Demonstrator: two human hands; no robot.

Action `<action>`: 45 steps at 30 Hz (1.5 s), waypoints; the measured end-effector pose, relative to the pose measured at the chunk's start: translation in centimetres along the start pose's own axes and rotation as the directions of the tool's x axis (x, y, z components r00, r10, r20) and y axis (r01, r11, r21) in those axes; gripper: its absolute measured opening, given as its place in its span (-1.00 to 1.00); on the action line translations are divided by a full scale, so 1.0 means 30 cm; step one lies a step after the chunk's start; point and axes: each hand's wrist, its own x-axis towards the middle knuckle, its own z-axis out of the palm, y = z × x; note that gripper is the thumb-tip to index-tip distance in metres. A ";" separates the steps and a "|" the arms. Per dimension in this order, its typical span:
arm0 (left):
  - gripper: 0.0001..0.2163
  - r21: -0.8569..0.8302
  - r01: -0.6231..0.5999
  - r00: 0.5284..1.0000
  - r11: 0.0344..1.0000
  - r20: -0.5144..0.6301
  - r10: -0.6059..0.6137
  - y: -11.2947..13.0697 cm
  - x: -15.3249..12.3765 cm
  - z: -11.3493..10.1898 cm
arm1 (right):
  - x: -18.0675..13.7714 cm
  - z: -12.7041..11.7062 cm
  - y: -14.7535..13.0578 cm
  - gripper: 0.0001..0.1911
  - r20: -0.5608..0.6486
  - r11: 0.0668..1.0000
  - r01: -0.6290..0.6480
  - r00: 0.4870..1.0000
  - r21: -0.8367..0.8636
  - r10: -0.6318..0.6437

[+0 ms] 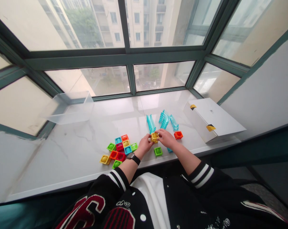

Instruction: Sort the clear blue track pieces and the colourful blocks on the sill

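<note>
A yellow toy block (154, 137) is held between both hands near the front of the white sill. The fingers of my left hand (145, 145) close on its left side, and those of my right hand (166, 138) grip its right side. Just behind it lies a clear blue track piece (150, 123); whether they touch I cannot tell. A green block (158, 151) sits in front of the hands. Partly hidden under my right forearm is a blue block (169, 150). To the right stands an orange-red block (178, 135).
Several coloured blocks (119, 147) cluster left of my left hand. A curved clear blue track (164, 119) and a smaller blue piece (174, 122) lie behind my right hand. A white box (215, 117) stands right, a clear plastic bin (72, 109) back left, windows behind.
</note>
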 end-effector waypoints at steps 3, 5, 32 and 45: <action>-0.69 0.008 0.016 1.000 1.000 0.010 -0.016 0.004 -0.001 -0.003 | 0.000 0.001 0.001 -0.51 -0.003 1.000 0.004 1.000 0.000 -0.004; -0.70 0.011 0.016 1.000 1.000 0.014 -0.016 0.008 -0.002 -0.006 | 0.001 0.001 0.003 -0.51 0.001 1.000 0.013 1.000 -0.001 -0.013; -0.73 0.055 0.006 1.000 0.998 0.012 -0.007 0.024 -0.009 -0.012 | -0.006 0.003 -0.003 -0.53 -0.013 1.000 -0.008 1.000 -0.029 0.008; -0.60 0.092 0.016 1.000 0.996 0.024 -0.018 0.063 -0.020 -0.032 | -0.006 -0.003 0.002 -0.51 -0.005 1.000 0.012 1.000 0.001 -0.012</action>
